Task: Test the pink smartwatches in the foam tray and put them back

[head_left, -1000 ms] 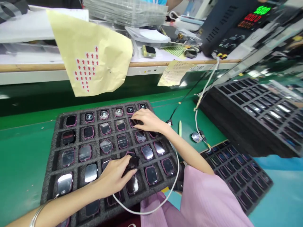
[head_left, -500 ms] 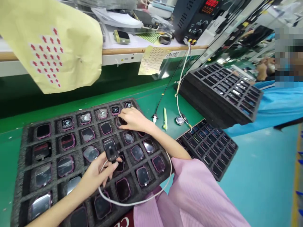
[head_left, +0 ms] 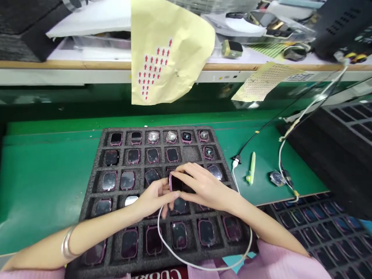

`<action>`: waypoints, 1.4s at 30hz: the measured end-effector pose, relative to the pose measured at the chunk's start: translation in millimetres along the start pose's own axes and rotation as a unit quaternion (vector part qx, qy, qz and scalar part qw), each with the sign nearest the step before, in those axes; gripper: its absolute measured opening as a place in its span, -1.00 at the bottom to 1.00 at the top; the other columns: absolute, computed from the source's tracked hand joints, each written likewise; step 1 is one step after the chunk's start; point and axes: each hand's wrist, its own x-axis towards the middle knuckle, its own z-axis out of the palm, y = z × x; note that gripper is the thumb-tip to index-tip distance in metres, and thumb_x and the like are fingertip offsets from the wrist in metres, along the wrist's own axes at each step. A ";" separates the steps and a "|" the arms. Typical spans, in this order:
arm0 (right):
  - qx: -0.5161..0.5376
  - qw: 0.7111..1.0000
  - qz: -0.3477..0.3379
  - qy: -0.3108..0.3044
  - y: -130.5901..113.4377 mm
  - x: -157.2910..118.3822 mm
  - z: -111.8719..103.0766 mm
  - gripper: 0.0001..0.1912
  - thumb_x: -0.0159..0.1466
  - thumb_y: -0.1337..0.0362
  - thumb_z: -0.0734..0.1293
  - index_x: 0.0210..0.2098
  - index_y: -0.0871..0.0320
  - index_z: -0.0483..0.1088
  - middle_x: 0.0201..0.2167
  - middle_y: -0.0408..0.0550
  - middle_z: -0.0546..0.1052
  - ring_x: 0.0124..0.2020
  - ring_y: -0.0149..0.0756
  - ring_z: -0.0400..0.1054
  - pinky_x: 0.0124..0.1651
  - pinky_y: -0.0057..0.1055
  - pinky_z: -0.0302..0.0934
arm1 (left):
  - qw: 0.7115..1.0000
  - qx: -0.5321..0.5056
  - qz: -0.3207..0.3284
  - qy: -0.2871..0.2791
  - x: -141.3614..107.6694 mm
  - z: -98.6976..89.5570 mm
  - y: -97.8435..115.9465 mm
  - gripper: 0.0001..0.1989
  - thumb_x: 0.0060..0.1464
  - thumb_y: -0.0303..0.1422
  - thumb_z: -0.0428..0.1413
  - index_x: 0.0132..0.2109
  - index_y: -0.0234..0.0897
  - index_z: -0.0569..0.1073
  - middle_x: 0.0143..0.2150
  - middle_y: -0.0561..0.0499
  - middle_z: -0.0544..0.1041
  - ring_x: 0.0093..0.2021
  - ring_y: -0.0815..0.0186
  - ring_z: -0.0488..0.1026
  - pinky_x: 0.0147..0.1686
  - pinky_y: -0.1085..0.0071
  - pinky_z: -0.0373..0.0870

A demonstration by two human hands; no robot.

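Observation:
A dark-screened smartwatch (head_left: 176, 183) with a purple rim is held tilted over the foam tray (head_left: 99, 170), between both hands. My right hand (head_left: 203, 188) is closed on it, thumb below and fingers over its top. My left hand (head_left: 155, 199) is closed at the watch's left side, round the head of a white cable (head_left: 171, 248); the head is mostly hidden behind the fingers. The cable loops down below the hands and round to the right. Several strapless smartwatches lie in the tray's compartments, some with lit faces, others dark.
Right of the tray lie a light green pen-like tool (head_left: 252, 168), a black-and-white cable joint (head_left: 236, 161) and a round metallic piece (head_left: 276, 178). Stacked foam trays (head_left: 322, 155) stand farther right. A shelf (head_left: 95, 75) with hanging yellow sheets (head_left: 186, 50) crosses the back.
My right hand has lifted a smartwatch from the tray's second row and brought it to my left hand. The head view has swung left.

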 end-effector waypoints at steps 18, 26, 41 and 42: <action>0.048 0.995 0.049 0.067 -5.2 -6.4 21.6 -0.61 0.31 0.27 0.28 0.11 0.23 0.26 -0.03 0.18 0.44 -0.01 -0.06 0.39 -0.02 -0.15 0.40 | 0.993 0.047 0.091 0.067 6.3 -1.5 -15.9 -0.71 0.09 -0.18 0.16 -0.19 -0.35 0.48 -0.32 -0.03 0.50 -0.16 0.21 0.42 -0.23 0.40 0.38; 0.044 0.998 -0.001 0.045 -4.7 -5.3 21.5 -0.61 0.31 0.30 0.27 0.11 0.29 0.26 -0.01 0.22 0.44 -0.01 -0.07 0.39 -0.03 -0.17 0.40 | 0.995 0.048 0.071 0.054 -3.1 0.0 -14.5 -0.64 0.14 -0.20 0.12 0.01 -0.31 0.38 -0.40 0.10 0.41 -0.59 0.50 0.23 -0.59 0.56 0.21; 0.135 0.985 0.016 0.109 -2.0 -4.6 32.3 -0.56 0.26 0.32 0.33 0.12 0.19 0.25 -0.09 0.12 0.41 -0.11 -0.15 0.40 -0.12 -0.25 0.41 | 0.991 0.090 0.080 0.052 -4.8 -3.1 -18.3 -0.60 0.18 -0.16 0.04 0.07 -0.32 0.36 -0.46 0.12 0.33 -0.56 0.46 0.19 -0.55 0.52 0.17; 0.136 0.983 0.021 0.117 -1.7 -4.8 33.5 -0.56 0.26 0.32 0.33 0.12 0.19 0.25 -0.09 0.13 0.41 -0.11 -0.15 0.40 -0.11 -0.24 0.40 | 0.991 0.098 0.073 0.052 -5.7 -2.3 -19.0 -0.58 0.20 -0.16 0.01 0.11 -0.32 0.32 -0.52 0.16 0.28 -0.61 0.47 0.12 -0.60 0.52 0.12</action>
